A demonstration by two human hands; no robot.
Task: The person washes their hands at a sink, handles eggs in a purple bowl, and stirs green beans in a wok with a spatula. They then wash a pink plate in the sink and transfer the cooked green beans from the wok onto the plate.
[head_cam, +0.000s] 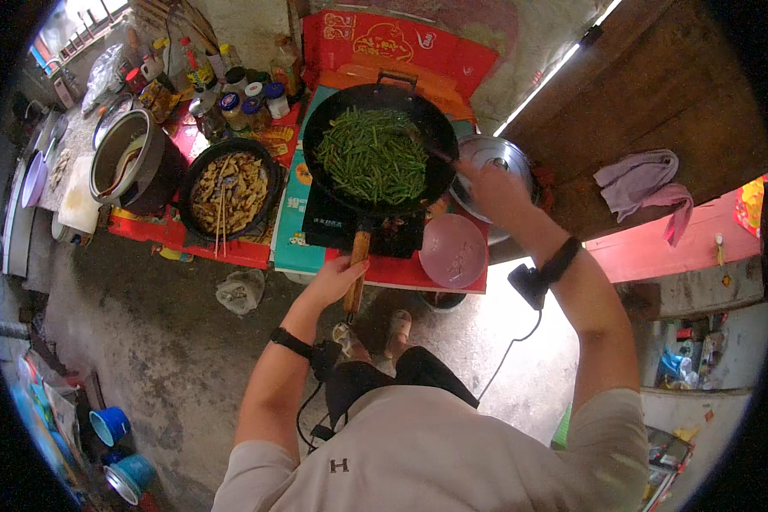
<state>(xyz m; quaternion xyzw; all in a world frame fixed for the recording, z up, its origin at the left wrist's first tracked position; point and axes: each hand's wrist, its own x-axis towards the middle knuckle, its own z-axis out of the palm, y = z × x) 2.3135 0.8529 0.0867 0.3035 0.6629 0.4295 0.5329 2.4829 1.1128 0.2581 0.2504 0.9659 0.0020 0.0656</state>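
A black wok (445, 137) full of cut green beans (371, 157) sits on a black cooktop (323, 233). The wok's wooden handle (357, 281) points towards me, and my left hand (338, 280) is closed around it. At the wok's right rim is my right hand (496, 189), blurred, with its fingers around the end of a utensil (443, 155) that reaches into the wok; its kind is unclear. Beneath that hand lies a round metal lid (509, 153). A pink bowl (453, 249) with small bits in it stands at the table's front right.
Left of the wok, a black pan (189, 217) holds browned food with chopsticks (221, 211) across it. Farther left stand a deep pot (150, 185) and a white cutting board (82, 195). Jars (275, 100) and bottles crowd behind. A cloth (637, 182) lies on the wooden surface at right.
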